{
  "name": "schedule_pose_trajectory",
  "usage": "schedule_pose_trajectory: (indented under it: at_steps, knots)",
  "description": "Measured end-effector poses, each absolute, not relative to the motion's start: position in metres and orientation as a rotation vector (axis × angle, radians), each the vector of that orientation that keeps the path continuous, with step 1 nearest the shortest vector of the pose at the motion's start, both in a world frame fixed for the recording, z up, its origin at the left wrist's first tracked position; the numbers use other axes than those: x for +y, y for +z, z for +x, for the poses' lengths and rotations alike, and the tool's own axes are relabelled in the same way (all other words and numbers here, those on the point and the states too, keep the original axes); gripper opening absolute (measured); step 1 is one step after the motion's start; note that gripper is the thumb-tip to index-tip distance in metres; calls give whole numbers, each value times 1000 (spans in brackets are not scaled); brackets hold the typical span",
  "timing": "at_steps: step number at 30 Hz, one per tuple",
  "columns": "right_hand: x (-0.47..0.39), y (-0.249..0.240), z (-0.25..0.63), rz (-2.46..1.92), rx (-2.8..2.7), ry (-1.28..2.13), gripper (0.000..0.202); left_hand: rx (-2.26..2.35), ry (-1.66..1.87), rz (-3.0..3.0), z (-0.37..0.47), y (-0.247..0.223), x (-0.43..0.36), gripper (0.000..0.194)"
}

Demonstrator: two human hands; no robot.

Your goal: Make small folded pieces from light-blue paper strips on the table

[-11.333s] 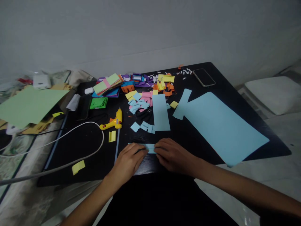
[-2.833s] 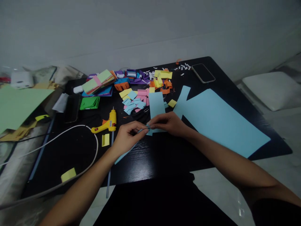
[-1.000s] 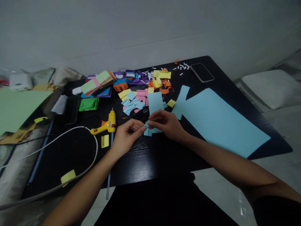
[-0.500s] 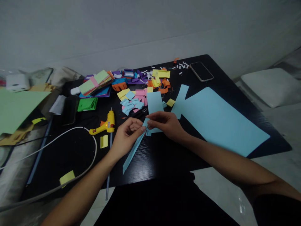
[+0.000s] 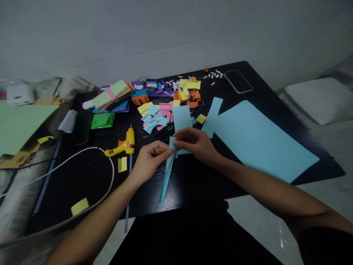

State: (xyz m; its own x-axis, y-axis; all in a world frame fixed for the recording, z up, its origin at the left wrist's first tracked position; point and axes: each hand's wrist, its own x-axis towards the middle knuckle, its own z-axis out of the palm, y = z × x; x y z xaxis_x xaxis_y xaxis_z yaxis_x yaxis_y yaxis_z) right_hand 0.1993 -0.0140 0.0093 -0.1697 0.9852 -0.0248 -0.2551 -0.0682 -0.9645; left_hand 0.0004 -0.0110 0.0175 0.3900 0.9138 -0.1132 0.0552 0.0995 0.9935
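Note:
A narrow folded strip of light blue paper (image 5: 167, 176) hangs between my hands, its lower end pointing toward the table's front edge. My left hand (image 5: 153, 158) pinches its upper part from the left, thumb on top. From the right, my right hand (image 5: 194, 143) grips the same strip near its top end with thumb and fingers. Behind the hands lies a light blue rectangle (image 5: 182, 118). To the right are a blue strip (image 5: 213, 116) and a large blue sheet (image 5: 261, 141).
On the black table (image 5: 198, 187), a yellow glue gun (image 5: 127, 142) stands left of my hands, near a white cable (image 5: 113, 173). Behind are cut paper pieces (image 5: 157, 121), green papers (image 5: 102, 120) and a paper stack (image 5: 114, 96). A phone (image 5: 238, 81) lies at the back right.
The folded strip has swung from a slant to nearly upright in the view, its lower end moving right. Both hands still hold it.

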Motion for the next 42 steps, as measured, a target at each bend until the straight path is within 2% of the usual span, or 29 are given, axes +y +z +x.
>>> schedule_pose_trajectory:
  at_steps: [13, 31, 35, 37, 39, 42]
  knots:
    - [-17, 11, 199, -959, -1088, 1469, 35, 1003, 810, 1407, 1, 19, -14, 12]
    - [-15, 12, 201, -963, -1128, 1550, 26, 933, 757, 1555, -1, 23, -16, 17]
    - [-16, 14, 203, -979, -1169, 1578, 25, 1036, 962, 1727, -10, 24, -11, 10]
    - [-17, 15, 203, -981, -1186, 1587, 27, 1062, 1072, 1790, -13, 24, -9, 17]
    - [-18, 15, 202, -983, -1192, 1596, 30, 1048, 1085, 1849, -14, 23, -9, 20]
    - [-19, 15, 201, -990, -1201, 1596, 30, 1054, 1042, 1861, -14, 21, -10, 14]
